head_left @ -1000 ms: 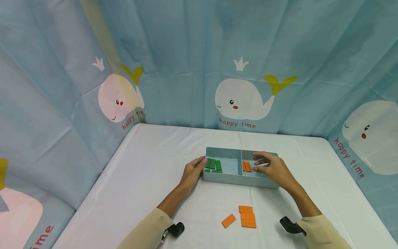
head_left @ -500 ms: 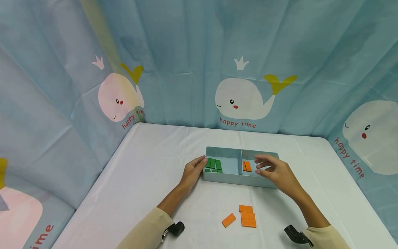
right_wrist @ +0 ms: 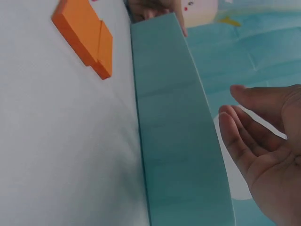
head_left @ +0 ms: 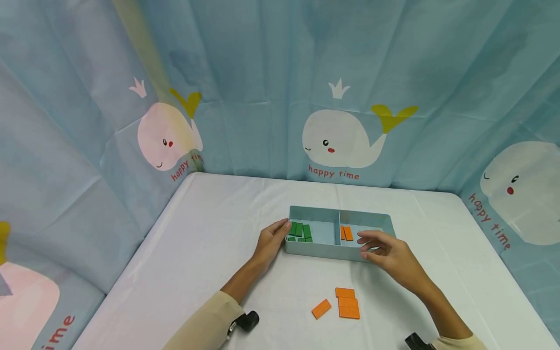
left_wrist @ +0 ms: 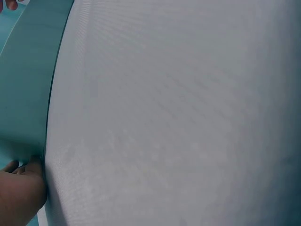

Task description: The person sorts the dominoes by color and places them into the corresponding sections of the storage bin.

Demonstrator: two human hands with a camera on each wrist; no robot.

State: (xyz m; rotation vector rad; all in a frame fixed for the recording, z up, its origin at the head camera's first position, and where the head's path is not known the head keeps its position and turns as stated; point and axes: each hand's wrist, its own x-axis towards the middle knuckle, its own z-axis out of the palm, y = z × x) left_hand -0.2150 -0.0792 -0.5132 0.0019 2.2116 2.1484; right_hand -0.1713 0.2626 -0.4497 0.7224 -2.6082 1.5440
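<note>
A blue-green two-compartment box (head_left: 321, 250) stands on the white table. Its left compartment has several green tiles (head_left: 299, 229), its right one a few orange tiles (head_left: 347, 234). My left hand (head_left: 270, 244) holds the box's left end, fingers against the end wall. Near the box's right front side my right hand (head_left: 391, 253) hovers with nothing in it; the right wrist view shows thumb and fingers apart, beyond the rim. On the cloth in front lie a single orange tile (head_left: 321, 309) and a group of overlapping orange tiles (head_left: 348, 308).
White cloth covers the table (head_left: 218, 214). Behind and to the sides hangs a blue curtain (head_left: 258, 63) with whale prints. A dark camera mount is on each wrist, the left one (head_left: 248, 321) close above the cloth.
My right hand has drawn back from inside the right compartment toward the front and slightly right. My left hand, the box and the orange tiles on the cloth have stayed in place.
</note>
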